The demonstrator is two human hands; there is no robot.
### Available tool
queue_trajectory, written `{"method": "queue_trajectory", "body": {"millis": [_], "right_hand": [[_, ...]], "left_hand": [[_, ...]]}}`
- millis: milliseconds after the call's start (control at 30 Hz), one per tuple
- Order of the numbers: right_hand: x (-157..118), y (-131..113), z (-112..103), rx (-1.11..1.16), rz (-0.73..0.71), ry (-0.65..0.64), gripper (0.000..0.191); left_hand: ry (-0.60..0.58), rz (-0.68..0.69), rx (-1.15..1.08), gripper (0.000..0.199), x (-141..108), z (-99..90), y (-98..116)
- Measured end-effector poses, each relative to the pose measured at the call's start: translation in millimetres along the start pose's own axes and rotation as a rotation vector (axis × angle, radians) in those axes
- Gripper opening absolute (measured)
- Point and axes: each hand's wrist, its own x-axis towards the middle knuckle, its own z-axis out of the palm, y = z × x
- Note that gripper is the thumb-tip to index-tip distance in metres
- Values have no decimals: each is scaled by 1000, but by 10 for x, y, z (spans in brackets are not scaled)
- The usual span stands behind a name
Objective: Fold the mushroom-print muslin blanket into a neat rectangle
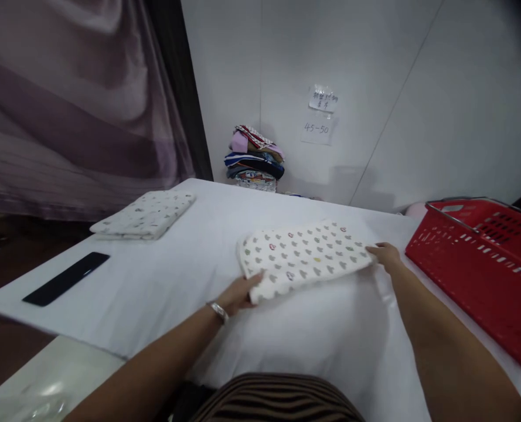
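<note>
A folded white cloth (306,255) with small grey, red and yellow prints is held between my two hands, its near edge lifted a little off the white-covered table. My left hand (241,293), with a silver bracelet at the wrist, grips its near left corner. At the right end, my right hand (384,256) pinches the other corner. Farther left on the table lies a second folded white cloth (148,214) with a similar small print.
A flat black strip (67,278) lies near the table's left edge. On the right stands a red plastic basket (475,269). Several folded clothes (255,158) are stacked by the wall beyond the table (163,293). A pinkish curtain (79,105) hangs at left; paper notes (317,129) are on the wall.
</note>
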Motion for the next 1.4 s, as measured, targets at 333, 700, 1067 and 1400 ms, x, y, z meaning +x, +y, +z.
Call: {"method": "queue_trajectory", "body": {"millis": [333,700,1067,1400], "right_hand": [[-644,-124,162,-427,-351,-2,46],[-1962,-496,930,-348,-960,-427,43],[-3098,-658,884,-306,-1164,-307,49],[-3152,-580,1003,-319,-1164,-321,49]], "left_hand": [[-243,-20,-228,60,-392,464,-523],[-167,41,-133,55,-428,476,-588],[104,218,-42,35,-205,-25,-206],[388,324,217,39,320,-92,103]]}}
